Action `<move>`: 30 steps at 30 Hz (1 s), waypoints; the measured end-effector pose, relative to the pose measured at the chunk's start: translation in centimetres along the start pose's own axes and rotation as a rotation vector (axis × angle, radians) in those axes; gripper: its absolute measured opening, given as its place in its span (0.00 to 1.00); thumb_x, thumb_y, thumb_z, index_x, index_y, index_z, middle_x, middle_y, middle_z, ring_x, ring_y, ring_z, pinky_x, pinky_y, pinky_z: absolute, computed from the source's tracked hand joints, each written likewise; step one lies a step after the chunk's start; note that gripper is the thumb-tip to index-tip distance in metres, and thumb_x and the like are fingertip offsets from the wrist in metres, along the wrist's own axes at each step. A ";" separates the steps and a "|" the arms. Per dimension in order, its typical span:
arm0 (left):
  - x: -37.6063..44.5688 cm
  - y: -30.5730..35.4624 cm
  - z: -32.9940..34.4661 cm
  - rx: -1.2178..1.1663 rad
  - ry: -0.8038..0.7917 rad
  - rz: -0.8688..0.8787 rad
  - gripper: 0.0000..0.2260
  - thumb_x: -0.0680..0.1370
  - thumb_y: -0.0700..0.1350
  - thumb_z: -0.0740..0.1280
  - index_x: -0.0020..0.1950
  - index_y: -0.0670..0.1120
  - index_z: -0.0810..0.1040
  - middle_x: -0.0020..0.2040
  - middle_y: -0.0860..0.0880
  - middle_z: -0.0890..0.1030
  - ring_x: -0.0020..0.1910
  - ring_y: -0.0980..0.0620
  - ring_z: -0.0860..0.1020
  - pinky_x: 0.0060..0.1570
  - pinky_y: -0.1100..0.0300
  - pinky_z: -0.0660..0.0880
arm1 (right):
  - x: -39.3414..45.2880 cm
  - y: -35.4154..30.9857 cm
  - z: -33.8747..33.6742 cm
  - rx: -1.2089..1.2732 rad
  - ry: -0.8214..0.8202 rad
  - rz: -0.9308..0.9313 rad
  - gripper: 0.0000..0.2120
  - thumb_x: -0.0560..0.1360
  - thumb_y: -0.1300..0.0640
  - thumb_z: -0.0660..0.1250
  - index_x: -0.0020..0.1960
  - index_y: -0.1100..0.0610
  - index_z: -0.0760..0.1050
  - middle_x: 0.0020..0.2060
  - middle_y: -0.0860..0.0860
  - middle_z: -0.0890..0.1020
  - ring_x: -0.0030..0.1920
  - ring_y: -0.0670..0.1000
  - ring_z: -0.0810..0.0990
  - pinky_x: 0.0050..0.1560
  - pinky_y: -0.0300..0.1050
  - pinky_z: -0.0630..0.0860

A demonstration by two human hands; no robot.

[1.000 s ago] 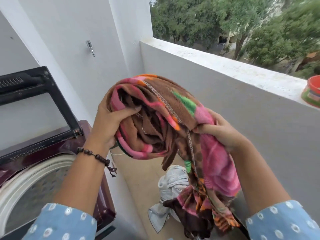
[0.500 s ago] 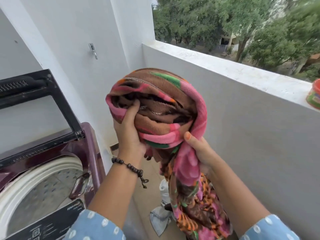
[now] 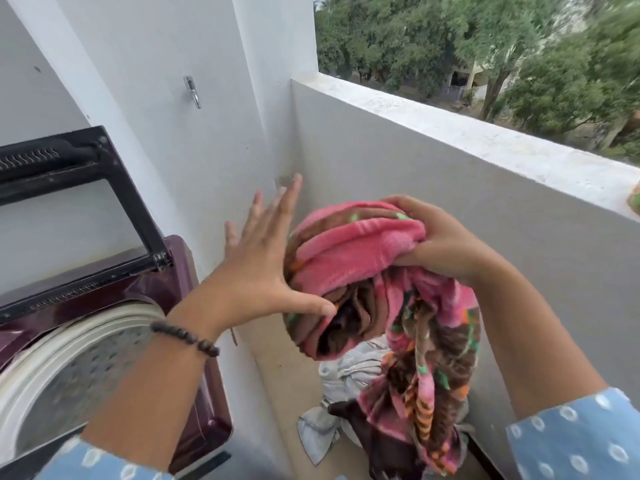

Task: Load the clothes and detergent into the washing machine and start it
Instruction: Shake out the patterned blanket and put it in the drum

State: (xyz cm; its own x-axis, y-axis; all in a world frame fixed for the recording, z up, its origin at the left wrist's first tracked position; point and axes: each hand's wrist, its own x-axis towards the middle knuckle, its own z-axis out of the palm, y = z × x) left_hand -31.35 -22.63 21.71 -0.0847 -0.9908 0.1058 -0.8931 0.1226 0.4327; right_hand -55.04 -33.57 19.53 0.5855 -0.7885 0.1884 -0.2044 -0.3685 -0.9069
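A bunched pink, brown and orange blanket (image 3: 360,258) hangs in the air at the middle right, its tail trailing down toward the floor. My right hand (image 3: 440,244) grips its top. My left hand (image 3: 256,261) is spread flat with fingers apart, its thumb and palm pressed against the bundle's left side. At the lower left stands the maroon top-load washing machine (image 3: 187,292), its black-framed lid (image 3: 114,188) raised and its steel drum (image 3: 69,386) open beneath my left forearm.
A pile of white and dark clothes (image 3: 346,386) lies on the balcony floor under the blanket. A grey parapet wall (image 3: 485,209) runs along the right; a white wall with a metal hook (image 3: 192,91) stands behind the machine.
My left hand let go of the blanket and opened flat against its side. My right hand moved up to grip the top of the bundle, which has dropped lower and to the right.
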 end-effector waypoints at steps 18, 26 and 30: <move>3.2 0.2 2.5 -0.101 -0.378 0.010 0.56 0.65 0.45 0.78 0.75 0.70 0.41 0.61 0.51 0.78 0.52 0.52 0.79 0.56 0.52 0.78 | 0.8 -1.4 -0.3 0.108 -0.453 0.333 0.25 0.61 0.56 0.76 0.55 0.62 0.78 0.49 0.61 0.84 0.49 0.61 0.84 0.51 0.54 0.81; 2.6 -0.8 0.4 -0.531 -0.120 0.013 0.43 0.64 0.30 0.76 0.71 0.59 0.64 0.50 0.45 0.82 0.41 0.55 0.82 0.46 0.56 0.80 | -0.4 1.4 0.6 0.796 -0.435 0.208 0.31 0.69 0.59 0.73 0.70 0.60 0.68 0.62 0.63 0.76 0.59 0.60 0.78 0.60 0.56 0.77; 2.5 -1.6 -0.6 -0.731 0.202 0.040 0.41 0.60 0.35 0.77 0.69 0.54 0.67 0.58 0.47 0.80 0.47 0.49 0.82 0.49 0.51 0.81 | -1.5 2.9 1.0 0.857 -0.397 0.143 0.41 0.63 0.42 0.79 0.69 0.56 0.69 0.62 0.56 0.79 0.60 0.54 0.79 0.57 0.48 0.78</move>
State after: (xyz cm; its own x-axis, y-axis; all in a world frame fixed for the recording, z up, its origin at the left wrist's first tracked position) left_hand -29.84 -25.28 21.85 0.0345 -0.9637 0.2649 -0.3651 0.2346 0.9009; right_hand -55.68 -32.97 16.20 0.8551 -0.5156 0.0552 0.2568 0.3287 -0.9089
